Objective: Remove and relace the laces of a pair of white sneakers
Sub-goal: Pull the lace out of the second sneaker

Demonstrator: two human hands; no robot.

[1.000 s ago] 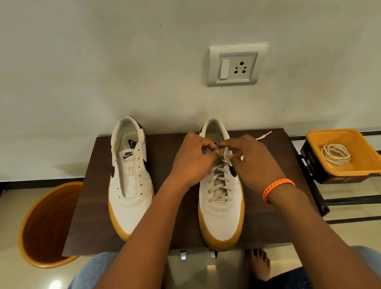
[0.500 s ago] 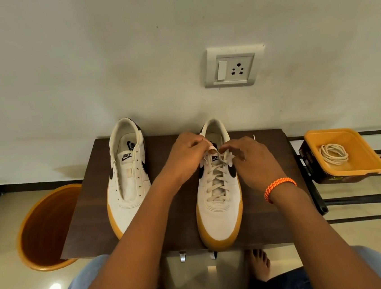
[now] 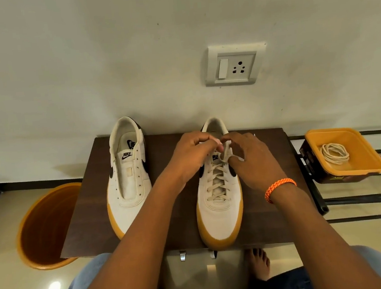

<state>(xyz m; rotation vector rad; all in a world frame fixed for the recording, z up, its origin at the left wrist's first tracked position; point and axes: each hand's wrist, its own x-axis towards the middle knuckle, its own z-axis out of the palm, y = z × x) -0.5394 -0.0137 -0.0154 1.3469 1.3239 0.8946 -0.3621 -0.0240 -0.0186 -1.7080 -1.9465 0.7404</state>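
Both forearms reach forward and converge; the left hand (image 3: 194, 154) and right hand (image 3: 251, 159) meet, fingers curled and pinching (right wrist banded orange).

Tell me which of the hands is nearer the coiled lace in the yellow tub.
Right. The right hand works at the laced sneaker, on the side toward the yellow tub holding the coiled lace. The left hand is on that sneaker's far side, farther from it.

Both forearms are bare, no sleeves showing. The right wrist wears a braided orange bracelet (image 3: 280, 188). Light blue jeans (image 3: 87, 287) cover the leg at 7 o'clock, darker denim at 5 o'clock beside one bare foot (image 3: 258, 264)
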